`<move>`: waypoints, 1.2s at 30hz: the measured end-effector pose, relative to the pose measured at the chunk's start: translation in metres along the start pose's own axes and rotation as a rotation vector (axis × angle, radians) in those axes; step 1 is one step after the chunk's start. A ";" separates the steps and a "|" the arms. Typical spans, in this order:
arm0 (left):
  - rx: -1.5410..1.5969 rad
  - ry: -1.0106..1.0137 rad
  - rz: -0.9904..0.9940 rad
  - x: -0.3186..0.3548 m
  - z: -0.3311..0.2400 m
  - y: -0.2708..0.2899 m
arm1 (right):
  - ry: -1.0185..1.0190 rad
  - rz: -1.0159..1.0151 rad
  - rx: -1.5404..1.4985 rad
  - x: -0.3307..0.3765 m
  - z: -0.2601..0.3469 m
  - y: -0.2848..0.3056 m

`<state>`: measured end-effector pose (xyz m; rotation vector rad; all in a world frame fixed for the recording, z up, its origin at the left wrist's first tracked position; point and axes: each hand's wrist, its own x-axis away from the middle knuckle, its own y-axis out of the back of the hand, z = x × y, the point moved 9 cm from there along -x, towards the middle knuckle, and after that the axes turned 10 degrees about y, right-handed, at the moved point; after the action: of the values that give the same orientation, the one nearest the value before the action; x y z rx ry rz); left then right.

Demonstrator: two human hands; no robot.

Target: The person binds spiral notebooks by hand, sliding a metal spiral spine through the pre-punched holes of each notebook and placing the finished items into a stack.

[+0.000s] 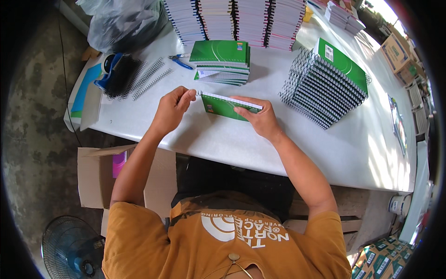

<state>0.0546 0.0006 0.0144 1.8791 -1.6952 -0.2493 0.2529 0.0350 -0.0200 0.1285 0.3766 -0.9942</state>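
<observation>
Above the table's near side, my right hand [265, 122] grips a green notebook [220, 107] by its right end, thumb on the cover and fingers behind. The row of punched holes runs along its upper edge. At the notebook's left corner, my left hand [173, 110] is closed in a pinch on the end of a thin spiral coil [199, 93]; most of the coil is hidden or too fine to make out. Just beyond lies a stack of green notebooks [219, 52] without visible coils. To the right stands a tall stack of spiral-bound green notebooks [341, 69].
Loose dark coils [147, 74] lie at the left beside a blue tape dispenser [109, 65]. Blue-handled pliers [181, 60] rest near the unbound stack. Tall stacks of bound books [213, 21] and a grey plastic bag [123, 25] line the back. An open carton [95, 179] and a fan [69, 246] stand below left.
</observation>
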 end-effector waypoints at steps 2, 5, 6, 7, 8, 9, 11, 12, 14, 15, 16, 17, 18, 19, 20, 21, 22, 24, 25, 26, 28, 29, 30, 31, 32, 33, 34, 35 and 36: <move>0.139 -0.027 0.104 -0.004 -0.005 0.002 | -0.011 0.027 0.034 0.001 0.000 -0.001; 0.086 -0.242 0.168 0.003 -0.028 0.009 | 0.025 0.059 0.038 0.002 0.003 -0.002; -0.077 -0.258 0.140 0.008 -0.039 0.010 | 0.053 0.065 0.021 0.002 0.007 -0.003; -0.240 -0.272 0.111 0.012 -0.049 0.011 | 0.081 0.072 0.005 0.002 0.012 -0.005; -0.220 -0.142 0.141 0.013 -0.048 0.011 | 0.111 0.081 -0.011 0.002 0.017 -0.007; -0.233 -0.088 0.195 0.013 -0.045 0.009 | 0.084 0.092 -0.008 0.003 0.016 -0.009; -0.258 0.022 0.302 0.012 -0.037 0.004 | 0.028 0.112 -0.003 0.004 0.013 -0.013; -0.193 0.047 0.354 0.012 -0.034 0.002 | 0.041 0.129 0.019 0.004 0.014 -0.014; -0.063 0.097 0.457 0.011 -0.022 -0.004 | 0.065 0.160 0.064 0.004 0.015 -0.014; -0.027 0.001 0.434 0.008 -0.020 -0.003 | 0.093 0.165 0.076 0.003 0.018 -0.015; 0.008 -0.094 0.409 0.005 -0.015 -0.003 | 0.122 0.170 0.089 0.003 0.022 -0.017; 0.045 -0.193 0.392 0.008 -0.026 -0.004 | 0.146 0.170 0.106 0.003 0.024 -0.017; -0.015 -0.263 0.274 0.011 -0.034 0.000 | 0.142 0.134 0.079 0.003 0.024 -0.015; -0.075 -0.332 0.155 0.017 -0.043 0.002 | 0.139 0.098 0.051 0.004 0.023 -0.015; -0.159 -0.350 0.128 0.021 -0.052 0.003 | 0.137 0.062 0.025 0.004 0.022 -0.014; -0.242 -0.368 0.100 0.024 -0.060 0.003 | 0.107 0.088 0.056 0.005 0.018 -0.014; -0.350 -0.334 0.165 0.021 -0.059 0.001 | 0.077 0.113 0.088 0.008 0.011 -0.014; -0.535 -0.388 0.130 0.024 -0.066 0.001 | 0.087 0.135 0.141 0.008 0.009 -0.016; -0.610 -0.478 0.034 0.029 -0.076 0.000 | 0.125 0.128 0.165 0.008 0.012 -0.016; -0.686 -0.569 -0.061 0.036 -0.085 0.000 | 0.163 0.118 0.188 0.008 0.015 -0.017; -0.795 -0.571 0.004 0.039 -0.081 -0.008 | 0.216 0.126 0.225 0.009 0.020 -0.019; -0.851 -0.570 0.037 0.041 -0.077 -0.011 | 0.243 0.129 0.242 0.010 0.023 -0.021; -0.864 -0.615 -0.103 0.046 -0.084 -0.007 | 0.271 0.115 0.262 0.012 0.026 -0.022; -0.874 -0.659 -0.245 0.053 -0.088 -0.005 | 0.299 0.100 0.282 0.015 0.031 -0.025; -0.881 -0.701 -0.388 0.061 -0.091 -0.005 | 0.329 0.085 0.302 0.017 0.037 -0.028; -0.890 -0.739 -0.531 0.071 -0.090 -0.003 | 0.331 0.085 0.293 0.018 0.040 -0.030; -0.923 -0.761 -0.694 0.076 -0.077 -0.003 | 0.332 0.086 0.285 0.019 0.043 -0.033; -0.892 -0.660 -0.655 0.070 -0.040 -0.017 | 0.333 0.090 0.274 0.020 0.045 -0.037; -0.862 -0.638 -0.489 0.082 0.001 -0.047 | 0.307 0.091 0.259 0.021 0.043 -0.037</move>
<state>0.1081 -0.0768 0.0082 1.5401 -1.0977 -1.6234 0.2433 -0.0140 0.0149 0.5328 0.5157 -0.9316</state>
